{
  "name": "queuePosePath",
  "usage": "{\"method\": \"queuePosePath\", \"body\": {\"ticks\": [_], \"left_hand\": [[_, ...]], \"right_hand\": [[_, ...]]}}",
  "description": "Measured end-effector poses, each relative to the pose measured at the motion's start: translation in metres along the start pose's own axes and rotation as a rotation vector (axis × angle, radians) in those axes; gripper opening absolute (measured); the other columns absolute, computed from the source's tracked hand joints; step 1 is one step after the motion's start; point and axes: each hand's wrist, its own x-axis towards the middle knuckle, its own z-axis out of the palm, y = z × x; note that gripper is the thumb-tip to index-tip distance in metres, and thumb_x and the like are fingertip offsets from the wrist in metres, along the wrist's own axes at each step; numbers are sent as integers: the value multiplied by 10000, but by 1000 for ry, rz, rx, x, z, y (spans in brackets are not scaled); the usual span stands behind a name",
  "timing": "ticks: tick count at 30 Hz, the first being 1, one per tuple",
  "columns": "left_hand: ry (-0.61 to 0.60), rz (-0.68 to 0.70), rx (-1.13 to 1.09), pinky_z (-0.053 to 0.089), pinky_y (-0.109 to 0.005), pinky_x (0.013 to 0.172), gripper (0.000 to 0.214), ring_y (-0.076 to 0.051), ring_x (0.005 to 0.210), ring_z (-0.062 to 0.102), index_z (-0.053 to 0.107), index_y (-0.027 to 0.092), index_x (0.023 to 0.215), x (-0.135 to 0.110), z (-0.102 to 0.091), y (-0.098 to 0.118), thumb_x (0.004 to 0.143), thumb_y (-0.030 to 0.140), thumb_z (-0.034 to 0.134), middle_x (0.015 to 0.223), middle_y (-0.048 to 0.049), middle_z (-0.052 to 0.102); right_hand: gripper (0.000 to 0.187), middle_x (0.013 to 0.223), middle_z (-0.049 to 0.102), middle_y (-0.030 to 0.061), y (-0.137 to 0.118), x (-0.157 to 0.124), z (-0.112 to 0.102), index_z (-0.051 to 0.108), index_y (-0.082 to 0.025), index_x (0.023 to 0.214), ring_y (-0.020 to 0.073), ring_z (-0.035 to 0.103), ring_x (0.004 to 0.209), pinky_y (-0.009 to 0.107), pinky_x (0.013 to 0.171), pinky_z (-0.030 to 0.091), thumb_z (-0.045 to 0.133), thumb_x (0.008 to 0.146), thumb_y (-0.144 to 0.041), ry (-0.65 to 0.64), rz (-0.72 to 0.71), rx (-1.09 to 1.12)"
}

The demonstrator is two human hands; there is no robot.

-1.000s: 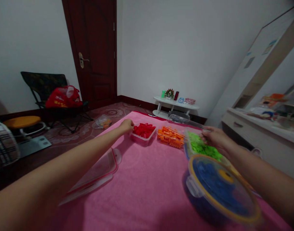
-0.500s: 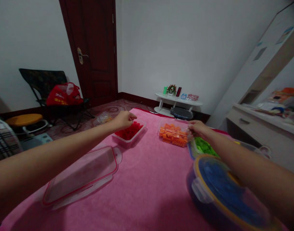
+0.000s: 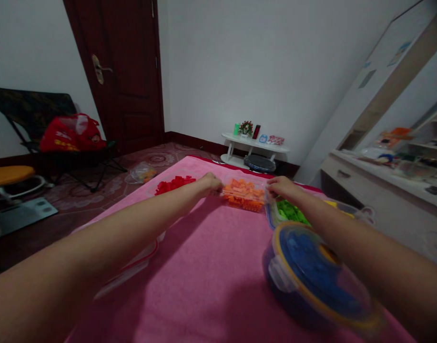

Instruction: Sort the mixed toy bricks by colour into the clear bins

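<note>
A clear box of orange bricks point(image 3: 244, 195) sits near the far edge of the pink-covered table point(image 3: 211, 267). My left hand point(image 3: 210, 183) is closed on the box's left end. My right hand point(image 3: 279, 186) is closed on its right end. To the left stands a clear box of red bricks point(image 3: 172, 184), apart from both hands. A box of green bricks point(image 3: 289, 212) lies just under my right wrist. Closer to me, on the right, is a round tub of blue bricks point(image 3: 311, 274) with a yellow-rimmed lid.
A clear lid with a red rim point(image 3: 139, 259) lies on the cloth under my left forearm. Beyond the table are a dark door point(image 3: 121, 71), a folding chair with a red bag point(image 3: 70, 133), a low white shelf point(image 3: 256, 148), and a cluttered white desk point(image 3: 382, 174).
My left hand left the red-brick box and moved right to the orange box's left end. My right hand stayed at its right end. The view has swung to the right.
</note>
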Motion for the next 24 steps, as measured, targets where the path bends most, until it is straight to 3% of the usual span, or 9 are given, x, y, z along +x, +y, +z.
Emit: {"method": "queuePosePath", "body": {"ticks": [7,11,16,18,22,24], "left_hand": [[-31,-32,-32,507,-223,542,90,-83,444,519,548,129,717,-24,-23,-15,759,55,575,503,32,533],[-35,-16,-69,511,-215,527,90,-88,471,532,537,138,757,-31,-22,-18,845,142,518,550,16,555],[-32,-13,-101,516,-203,528,119,-79,476,542,499,142,743,-30,-21,-17,862,132,491,570,19,543],[-38,-6,-102,521,-207,536,128,-80,490,555,500,140,736,-28,-22,-18,864,136,498,584,13,555],[-26,13,-69,506,-203,517,171,-79,473,538,517,131,671,-26,-22,-19,838,141,550,549,16,544],[0,21,-36,495,-198,509,199,-74,452,517,519,128,617,-28,-21,-16,807,116,577,511,25,523]], "right_hand": [[144,578,581,8,-11,-9,13,644,-100,840,102,546,491,192,443,418,683,702,-85,-32,-45,-79],[179,574,588,15,-13,-1,17,659,-85,866,102,547,480,192,441,417,684,690,-65,-16,-76,-126],[339,591,616,21,-9,16,19,659,-87,1007,106,555,478,188,436,415,684,671,-49,19,-127,-161],[318,574,619,23,-6,21,22,654,-87,1021,106,553,457,187,425,417,661,703,-64,22,-124,-163],[86,532,624,33,-1,25,25,667,-92,827,105,554,407,197,427,452,609,790,-144,-8,-104,-151],[133,510,618,38,0,24,25,646,-100,714,107,551,388,207,429,469,599,811,-178,-34,-95,-144]]}}
